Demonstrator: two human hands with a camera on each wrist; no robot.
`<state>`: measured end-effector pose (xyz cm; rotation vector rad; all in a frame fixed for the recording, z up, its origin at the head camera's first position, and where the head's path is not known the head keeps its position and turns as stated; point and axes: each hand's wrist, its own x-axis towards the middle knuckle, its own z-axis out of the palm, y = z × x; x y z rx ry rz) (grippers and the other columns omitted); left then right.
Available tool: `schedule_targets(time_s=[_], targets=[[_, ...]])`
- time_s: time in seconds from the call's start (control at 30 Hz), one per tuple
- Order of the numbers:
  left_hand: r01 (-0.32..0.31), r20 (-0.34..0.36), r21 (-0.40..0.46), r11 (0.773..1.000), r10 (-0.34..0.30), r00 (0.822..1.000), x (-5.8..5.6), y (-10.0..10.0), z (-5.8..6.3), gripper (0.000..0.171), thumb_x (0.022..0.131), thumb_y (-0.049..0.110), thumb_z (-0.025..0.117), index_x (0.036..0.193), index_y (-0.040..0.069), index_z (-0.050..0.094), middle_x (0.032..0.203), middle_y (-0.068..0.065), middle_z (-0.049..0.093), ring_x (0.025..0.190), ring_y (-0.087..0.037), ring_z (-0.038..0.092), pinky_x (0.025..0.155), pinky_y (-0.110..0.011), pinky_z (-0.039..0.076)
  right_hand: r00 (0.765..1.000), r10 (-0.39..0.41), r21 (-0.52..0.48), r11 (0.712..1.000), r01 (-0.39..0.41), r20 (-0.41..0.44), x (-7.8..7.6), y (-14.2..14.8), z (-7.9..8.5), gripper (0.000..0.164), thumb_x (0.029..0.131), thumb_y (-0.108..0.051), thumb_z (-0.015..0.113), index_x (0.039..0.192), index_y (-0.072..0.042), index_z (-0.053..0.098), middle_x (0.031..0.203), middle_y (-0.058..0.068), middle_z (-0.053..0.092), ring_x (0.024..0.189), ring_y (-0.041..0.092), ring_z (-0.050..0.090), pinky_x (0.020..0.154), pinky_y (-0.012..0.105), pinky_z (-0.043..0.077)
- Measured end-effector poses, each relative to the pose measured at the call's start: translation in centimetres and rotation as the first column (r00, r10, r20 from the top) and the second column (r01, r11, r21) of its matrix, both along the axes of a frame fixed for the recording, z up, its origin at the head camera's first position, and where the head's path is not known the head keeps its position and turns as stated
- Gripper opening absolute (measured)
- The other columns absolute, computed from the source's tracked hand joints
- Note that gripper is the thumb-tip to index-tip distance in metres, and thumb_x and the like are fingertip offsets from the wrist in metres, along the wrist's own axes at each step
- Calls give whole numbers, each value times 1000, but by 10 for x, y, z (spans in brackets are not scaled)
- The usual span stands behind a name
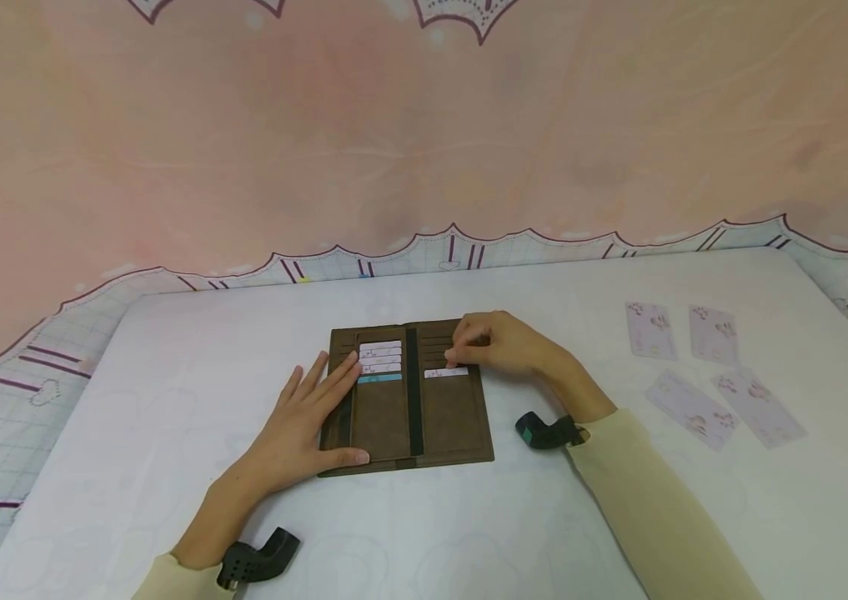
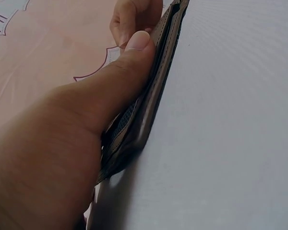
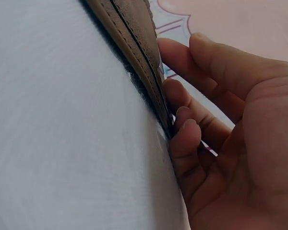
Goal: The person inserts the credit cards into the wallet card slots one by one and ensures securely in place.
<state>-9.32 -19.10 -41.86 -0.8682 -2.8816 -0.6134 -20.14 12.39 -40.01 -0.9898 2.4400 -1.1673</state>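
A brown wallet (image 1: 378, 425) lies opened flat, with a dark band down its middle. Several white cards (image 1: 381, 357) and a blue-edged card (image 1: 380, 378) show stacked in the slots of its left half. On that side rests my left hand (image 1: 296, 425), fingers spread and straight, thumb along the near edge. One white card (image 1: 444, 373) peeks from a slot in the right half. Bent fingers of my right hand (image 1: 494, 342) come down at the slots just above this card; whether they pinch it I cannot tell. In the right wrist view the wallet's edge (image 3: 134, 43) hides part of the fingertips.
To the right on the white table (image 1: 566, 517), several pale printed cards (image 1: 649, 330) lie spread out. Each wrist wears a black camera (image 1: 262, 557). A patterned, peach-coloured cloth (image 1: 424, 150) hangs behind the table's far edge.
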Motion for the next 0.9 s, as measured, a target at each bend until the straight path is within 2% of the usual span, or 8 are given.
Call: schedule_targets(time_s=[0.23,0.47,0.9], targets=[[-3,5,1,1000,3,1000,0,0,-1,104,73,59,73,153,14,23,158,-2,19,144,-36,6,112,-57,1,1000,7,-8,1000,-7,16,2,3,0,16,88,-30,70,75,-22,76,91,-6,58,92,14,51,81,33,42],[-12,19,0,1000,12,1000,0,0,0,105,73,60,73,153,15,23,158,-2,19,144,-36,6,112,-56,0,998,23,-31,999,-22,57,4,4,1,19,86,-28,73,68,-22,74,92,-4,58,92,15,51,81,33,41],[-15,23,3,1000,15,1000,0,0,-2,105,73,61,72,153,15,23,158,-1,19,144,-35,5,112,-57,1,1000,10,-19,1000,-10,-4,11,5,-1,18,87,-30,72,72,-21,73,94,-7,57,94,15,49,82,33,40]])
